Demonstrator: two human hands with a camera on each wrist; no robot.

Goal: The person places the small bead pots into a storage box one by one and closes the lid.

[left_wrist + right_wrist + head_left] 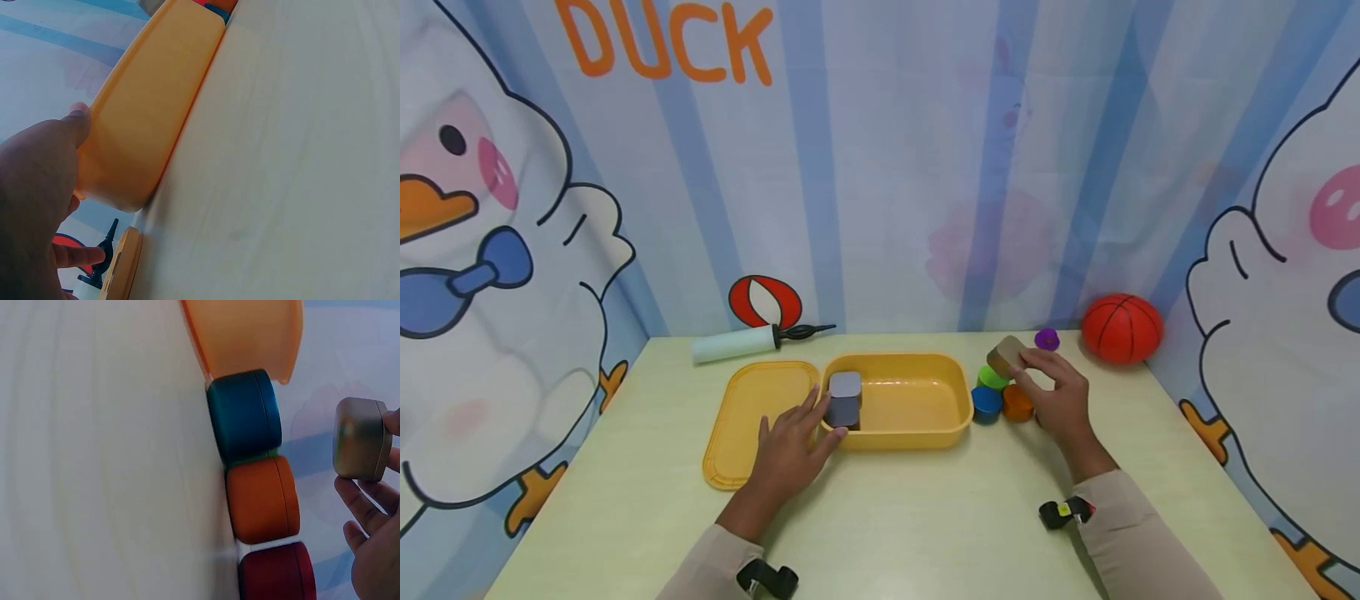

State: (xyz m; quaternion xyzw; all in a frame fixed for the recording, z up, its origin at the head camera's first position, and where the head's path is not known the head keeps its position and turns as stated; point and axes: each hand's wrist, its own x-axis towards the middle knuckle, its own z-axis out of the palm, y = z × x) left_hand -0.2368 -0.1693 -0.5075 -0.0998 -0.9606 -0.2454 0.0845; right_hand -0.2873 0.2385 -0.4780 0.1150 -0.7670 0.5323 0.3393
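Note:
My right hand [1060,392] pinches a small gold tin [359,439] between thumb and fingers, above the other tins. Below it, a green tin [993,377], a blue tin [987,405] and an orange tin [1018,403] stand close together at the right end of a yellow plastic box [917,439]. A red tin [275,574] shows beside the orange one in the right wrist view. The box holds two grey tins [845,385] at its left end. My left hand [793,450] touches that end with spread fingers, the thumb [78,122] at the near rim.
A yellow lid [730,450] lies left of the box, partly under my left hand. Behind it lie a pale hand pump [736,344] and a red-and-white ball [765,301]. A purple object [1047,339] and a red basketball [1122,328] sit at the back right.

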